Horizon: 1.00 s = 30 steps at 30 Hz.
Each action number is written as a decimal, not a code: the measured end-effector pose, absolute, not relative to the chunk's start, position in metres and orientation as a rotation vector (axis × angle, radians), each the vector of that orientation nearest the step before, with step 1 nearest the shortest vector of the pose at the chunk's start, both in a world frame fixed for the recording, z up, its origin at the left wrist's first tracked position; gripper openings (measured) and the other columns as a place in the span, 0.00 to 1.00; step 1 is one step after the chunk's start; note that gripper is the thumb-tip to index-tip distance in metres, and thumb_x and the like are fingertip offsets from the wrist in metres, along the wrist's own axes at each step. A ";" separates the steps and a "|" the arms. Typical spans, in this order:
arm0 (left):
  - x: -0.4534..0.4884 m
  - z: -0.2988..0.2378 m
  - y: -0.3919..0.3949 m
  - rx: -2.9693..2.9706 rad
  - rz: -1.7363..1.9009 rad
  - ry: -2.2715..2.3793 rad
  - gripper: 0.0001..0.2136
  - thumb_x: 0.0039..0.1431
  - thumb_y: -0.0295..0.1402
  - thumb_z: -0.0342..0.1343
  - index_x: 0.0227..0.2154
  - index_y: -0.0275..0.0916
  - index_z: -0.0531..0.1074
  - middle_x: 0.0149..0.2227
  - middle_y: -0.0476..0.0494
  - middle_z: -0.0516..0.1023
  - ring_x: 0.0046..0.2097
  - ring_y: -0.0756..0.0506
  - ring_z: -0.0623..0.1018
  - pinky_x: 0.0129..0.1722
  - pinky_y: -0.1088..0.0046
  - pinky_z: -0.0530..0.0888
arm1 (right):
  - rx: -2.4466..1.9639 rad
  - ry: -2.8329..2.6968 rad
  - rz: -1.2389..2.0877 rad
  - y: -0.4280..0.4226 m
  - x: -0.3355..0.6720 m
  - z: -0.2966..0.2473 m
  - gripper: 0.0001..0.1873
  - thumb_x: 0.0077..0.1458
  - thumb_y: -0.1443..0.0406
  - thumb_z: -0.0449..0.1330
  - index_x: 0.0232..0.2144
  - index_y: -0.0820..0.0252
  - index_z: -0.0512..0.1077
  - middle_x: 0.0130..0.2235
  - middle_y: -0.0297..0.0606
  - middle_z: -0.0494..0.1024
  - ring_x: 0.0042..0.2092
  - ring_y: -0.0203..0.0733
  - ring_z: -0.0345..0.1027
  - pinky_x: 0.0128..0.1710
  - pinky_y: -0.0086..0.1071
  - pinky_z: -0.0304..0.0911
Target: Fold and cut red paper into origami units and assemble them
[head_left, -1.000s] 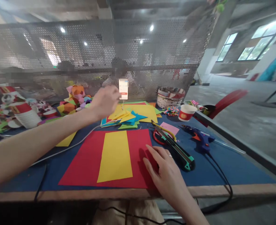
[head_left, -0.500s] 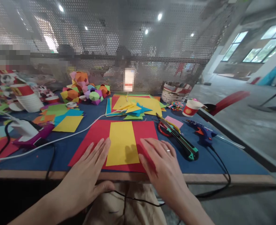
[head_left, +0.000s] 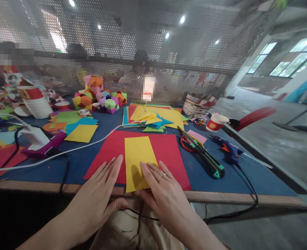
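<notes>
A yellow paper strip (head_left: pixel 138 152) lies on a red paper sheet (head_left: pixel 166 149) on the blue table mat (head_left: pixel 216 182), near the front edge. My right hand (head_left: pixel 161 191) lies flat with spread fingers on the lower right part of the yellow strip, a ring on one finger. Resting flat on the red sheet's lower left corner, my left hand (head_left: pixel 96 198) has its fingertips beside the strip's left edge. Neither hand grips anything.
Scissors (head_left: pixel 186 142), a utility knife (head_left: pixel 208 161) and a blue glue gun (head_left: pixel 227 149) lie right of the sheet. A purple glue gun (head_left: pixel 42 147), white cable, stacked cups (head_left: pixel 36 102), paper balls (head_left: pixel 101 99) and loose coloured papers (head_left: pixel 153 119) fill the left and back. A mesh screen stands behind.
My left hand came back from the far phone to the red sheet. My right hand slid left onto the yellow strip, which now sits skewed and closer to the table edge.
</notes>
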<state>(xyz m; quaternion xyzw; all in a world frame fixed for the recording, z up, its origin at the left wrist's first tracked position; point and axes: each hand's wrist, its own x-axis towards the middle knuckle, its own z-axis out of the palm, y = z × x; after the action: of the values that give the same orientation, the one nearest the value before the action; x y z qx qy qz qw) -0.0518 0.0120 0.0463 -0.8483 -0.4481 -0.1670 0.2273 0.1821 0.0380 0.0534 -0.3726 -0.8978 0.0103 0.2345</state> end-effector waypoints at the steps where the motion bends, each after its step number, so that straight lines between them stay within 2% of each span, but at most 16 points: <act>1: -0.052 0.046 0.012 -2.339 -0.471 -1.243 0.42 0.69 0.55 0.36 0.71 0.28 0.28 0.61 0.24 0.71 0.56 0.33 0.78 0.46 0.58 0.80 | -0.994 -2.456 0.020 0.036 0.185 0.053 0.32 0.63 0.60 0.62 0.63 0.73 0.63 0.59 0.54 0.75 0.60 0.54 0.69 0.63 0.52 0.63; 5: -0.046 0.045 0.012 -2.425 -0.521 -1.252 0.46 0.65 0.60 0.41 0.72 0.32 0.32 0.66 0.26 0.64 0.62 0.31 0.72 0.53 0.54 0.77 | -0.877 -2.396 0.007 0.030 0.196 0.054 0.19 0.68 0.65 0.56 0.57 0.68 0.69 0.56 0.49 0.78 0.58 0.48 0.72 0.61 0.46 0.67; 8: -0.035 0.046 0.015 -2.538 -0.569 -1.195 0.41 0.67 0.56 0.44 0.72 0.36 0.37 0.68 0.33 0.61 0.67 0.35 0.67 0.60 0.53 0.72 | -0.828 -2.364 0.038 0.029 0.202 0.055 0.14 0.68 0.70 0.51 0.51 0.65 0.74 0.52 0.45 0.81 0.56 0.43 0.74 0.60 0.41 0.68; 11: -0.026 0.049 0.021 -2.593 -0.679 -1.157 0.31 0.70 0.48 0.46 0.69 0.39 0.52 0.65 0.37 0.69 0.64 0.39 0.72 0.61 0.55 0.71 | -0.798 -2.358 0.055 0.030 0.209 0.058 0.16 0.67 0.73 0.49 0.49 0.63 0.75 0.51 0.43 0.81 0.54 0.41 0.74 0.58 0.39 0.69; 14: -0.021 0.051 0.029 -2.624 -0.833 -1.115 0.16 0.72 0.36 0.47 0.57 0.40 0.70 0.54 0.43 0.81 0.54 0.43 0.80 0.59 0.59 0.75 | -0.808 -2.338 0.059 0.032 0.218 0.060 0.16 0.67 0.74 0.49 0.49 0.63 0.74 0.49 0.43 0.82 0.52 0.41 0.75 0.56 0.37 0.70; 16: -0.021 0.051 0.033 -2.620 -0.938 -1.092 0.14 0.70 0.28 0.47 0.50 0.40 0.75 0.48 0.45 0.84 0.49 0.45 0.83 0.55 0.64 0.77 | -0.850 -2.317 0.079 0.033 0.223 0.060 0.14 0.67 0.73 0.50 0.48 0.62 0.74 0.48 0.42 0.82 0.50 0.41 0.76 0.54 0.36 0.71; 18: -0.022 0.050 0.033 -2.615 -1.012 -1.098 0.13 0.68 0.26 0.47 0.47 0.39 0.77 0.46 0.46 0.84 0.47 0.47 0.83 0.51 0.69 0.79 | -0.917 -2.294 0.091 0.035 0.226 0.060 0.13 0.67 0.71 0.52 0.50 0.61 0.72 0.47 0.42 0.82 0.49 0.42 0.76 0.52 0.37 0.71; 22: -0.029 0.048 0.027 -2.648 -1.066 -1.149 0.12 0.67 0.27 0.50 0.46 0.42 0.77 0.46 0.47 0.84 0.45 0.48 0.84 0.48 0.74 0.81 | -0.989 -2.263 0.096 0.035 0.229 0.057 0.16 0.66 0.70 0.54 0.54 0.61 0.69 0.47 0.44 0.82 0.48 0.44 0.75 0.49 0.39 0.71; 28: -0.031 0.056 0.025 -2.624 -1.131 -1.383 0.09 0.70 0.37 0.50 0.42 0.46 0.76 0.40 0.50 0.85 0.39 0.48 0.85 0.42 0.76 0.81 | -1.039 -2.127 0.168 0.039 0.225 0.056 0.07 0.67 0.64 0.57 0.43 0.57 0.74 0.38 0.37 0.83 0.39 0.41 0.76 0.43 0.36 0.68; 30: -0.027 0.059 0.027 -2.645 -1.145 -1.460 0.08 0.69 0.38 0.51 0.40 0.46 0.75 0.39 0.49 0.84 0.38 0.48 0.84 0.40 0.77 0.81 | -1.107 -2.093 0.219 0.041 0.223 0.057 0.08 0.68 0.61 0.57 0.39 0.56 0.75 0.35 0.35 0.82 0.37 0.40 0.74 0.40 0.36 0.65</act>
<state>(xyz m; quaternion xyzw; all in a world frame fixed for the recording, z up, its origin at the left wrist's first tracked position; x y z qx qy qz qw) -0.0269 0.0271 0.0592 -0.8179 -0.4513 -0.3541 -0.0448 0.2227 0.0408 0.0571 -0.4321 -0.8168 0.0854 0.3727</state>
